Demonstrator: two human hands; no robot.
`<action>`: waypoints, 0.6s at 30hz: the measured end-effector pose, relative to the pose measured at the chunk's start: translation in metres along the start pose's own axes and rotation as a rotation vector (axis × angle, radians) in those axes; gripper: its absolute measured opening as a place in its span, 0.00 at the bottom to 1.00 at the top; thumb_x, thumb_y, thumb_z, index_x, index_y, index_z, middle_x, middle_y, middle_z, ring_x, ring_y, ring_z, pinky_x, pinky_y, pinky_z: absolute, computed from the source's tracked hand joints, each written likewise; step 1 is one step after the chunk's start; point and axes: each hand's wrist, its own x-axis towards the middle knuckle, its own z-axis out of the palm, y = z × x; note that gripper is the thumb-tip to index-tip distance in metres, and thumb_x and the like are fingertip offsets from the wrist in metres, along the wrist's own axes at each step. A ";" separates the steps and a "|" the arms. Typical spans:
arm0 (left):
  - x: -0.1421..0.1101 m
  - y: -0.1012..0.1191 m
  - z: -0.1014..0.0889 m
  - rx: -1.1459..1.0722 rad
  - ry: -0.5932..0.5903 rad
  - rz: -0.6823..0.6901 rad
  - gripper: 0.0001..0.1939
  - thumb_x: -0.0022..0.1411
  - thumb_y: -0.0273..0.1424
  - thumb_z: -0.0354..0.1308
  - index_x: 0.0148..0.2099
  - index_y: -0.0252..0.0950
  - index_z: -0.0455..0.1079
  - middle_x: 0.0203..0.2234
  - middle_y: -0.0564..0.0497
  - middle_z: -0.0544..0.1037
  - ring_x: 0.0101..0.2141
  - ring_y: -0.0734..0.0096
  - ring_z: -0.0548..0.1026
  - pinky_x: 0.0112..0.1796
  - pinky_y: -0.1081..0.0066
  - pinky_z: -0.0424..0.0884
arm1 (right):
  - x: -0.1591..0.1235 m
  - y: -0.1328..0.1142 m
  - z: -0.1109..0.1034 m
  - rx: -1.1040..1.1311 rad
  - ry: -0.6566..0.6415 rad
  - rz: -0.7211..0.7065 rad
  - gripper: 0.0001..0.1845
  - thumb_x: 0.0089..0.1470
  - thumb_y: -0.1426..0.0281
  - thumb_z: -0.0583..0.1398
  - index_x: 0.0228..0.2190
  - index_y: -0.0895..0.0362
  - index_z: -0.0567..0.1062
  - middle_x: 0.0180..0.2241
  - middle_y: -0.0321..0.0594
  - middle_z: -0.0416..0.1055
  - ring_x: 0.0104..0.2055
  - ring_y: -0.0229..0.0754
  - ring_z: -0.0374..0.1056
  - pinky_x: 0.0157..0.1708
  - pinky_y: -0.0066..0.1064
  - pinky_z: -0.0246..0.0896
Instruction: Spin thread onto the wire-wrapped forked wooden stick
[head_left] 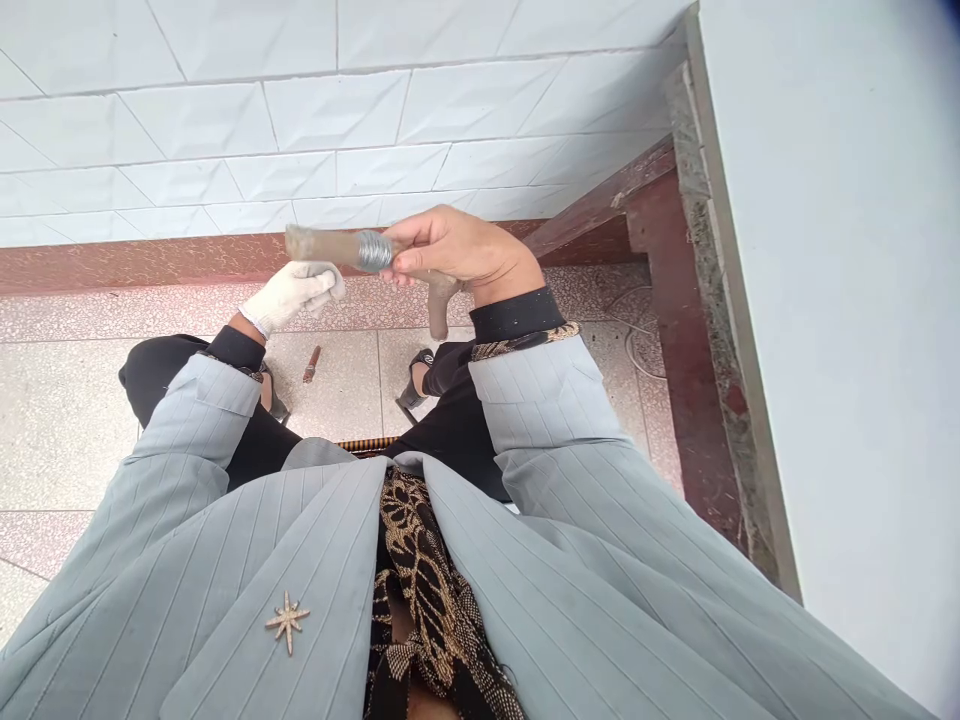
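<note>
My right hand (469,248), bare, is closed around a brown stick-like piece (328,246) held roughly level in front of me. A silvery wire coil (373,251) wraps its middle, right beside my thumb and fingertips. Past my fingers, the piece ends in a bent part (439,308) that points down. My left hand (292,295), in a white glove, is just below the piece's left end with its fingers curled in. What the gloved fingers hold, if anything, is hidden, and I cannot tell whether they touch the piece.
A white tabletop (847,300) with dark red legs (690,340) stands close on my right. White tiled wall (337,110) rises ahead. On the speckled floor (67,420) lies a small brown piece (312,363) between my feet. A thin cable (634,345) loops near the table leg.
</note>
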 end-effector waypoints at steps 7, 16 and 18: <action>-0.002 0.000 0.013 0.083 -0.188 -0.123 0.16 0.73 0.39 0.64 0.37 0.31 0.74 0.20 0.58 0.66 0.18 0.82 0.57 0.20 0.77 0.55 | 0.012 0.020 -0.005 0.063 0.633 0.130 0.18 0.60 0.49 0.66 0.31 0.48 0.72 0.36 0.43 0.77 0.37 0.47 0.69 0.38 0.41 0.69; -0.009 0.010 0.010 0.091 -0.291 -0.054 0.18 0.68 0.42 0.68 0.36 0.30 0.77 0.19 0.56 0.69 0.18 0.82 0.59 0.21 0.77 0.55 | 0.028 0.026 0.011 -0.935 0.084 0.615 0.07 0.59 0.68 0.67 0.29 0.58 0.80 0.30 0.47 0.76 0.39 0.50 0.72 0.39 0.40 0.62; -0.008 0.009 0.008 0.094 -0.246 -0.060 0.15 0.68 0.37 0.68 0.35 0.30 0.76 0.20 0.55 0.70 0.18 0.82 0.61 0.21 0.77 0.56 | 0.028 0.018 0.017 -0.895 -0.217 0.627 0.09 0.59 0.71 0.65 0.27 0.58 0.79 0.26 0.41 0.73 0.33 0.44 0.68 0.36 0.37 0.59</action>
